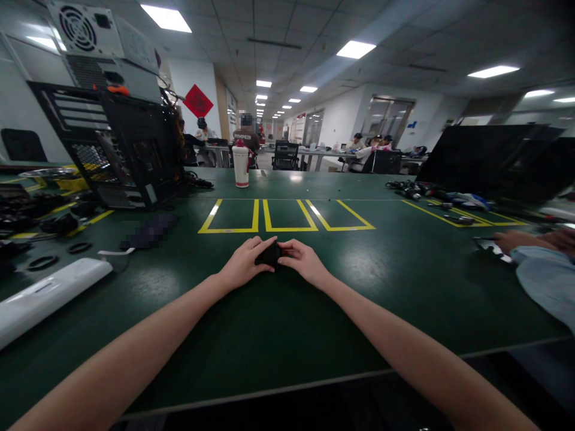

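Observation:
Both my hands meet over the green tabletop, around a small dark object. It looks black and rounded, with a flat edge on its right side; its exact kind I cannot make out. My left hand grips it from the left, thumb below and fingers above. From the right, my right hand pinches its edge between thumb and fingertips. Fingers cover part of the object. Just beyond my hands, yellow tape outlines mark three areas on the table.
An opened black computer case stands at left, a power supply on top. A white power strip lies front left. A white cup stands behind the tape. Dark monitors and another person's sleeve are at right.

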Demonstrator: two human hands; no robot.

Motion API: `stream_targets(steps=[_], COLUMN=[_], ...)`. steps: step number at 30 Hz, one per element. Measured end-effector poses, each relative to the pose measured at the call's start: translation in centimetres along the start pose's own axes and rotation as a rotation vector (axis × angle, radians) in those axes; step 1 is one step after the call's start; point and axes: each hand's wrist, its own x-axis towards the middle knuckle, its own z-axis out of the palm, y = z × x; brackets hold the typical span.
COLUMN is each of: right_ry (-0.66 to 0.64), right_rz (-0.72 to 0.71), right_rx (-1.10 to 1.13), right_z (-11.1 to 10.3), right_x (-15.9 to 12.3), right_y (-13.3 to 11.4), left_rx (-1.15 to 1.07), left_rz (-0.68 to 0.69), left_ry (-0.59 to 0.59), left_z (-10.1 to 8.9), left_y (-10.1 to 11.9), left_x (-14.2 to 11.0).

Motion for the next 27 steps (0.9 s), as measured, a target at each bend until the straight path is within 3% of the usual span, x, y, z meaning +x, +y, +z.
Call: stream_targets(steps=[19,27], right_ry=[0.020,-0.064], right_rz=[0.046,0.035], right_rx=[0.073,0.070], right_z=[0.1,-0.2], right_x=[0.0,-0.1], right_y=[0.4,0.2], left_rx=[-0.021,-0.076], left_rz=[-0.070,-0.082], left_ry=[0.021,0.031], left_z=[-0.4,-0.2], left_y=[1.4,1.2], left_x=[-0.1,0.0])
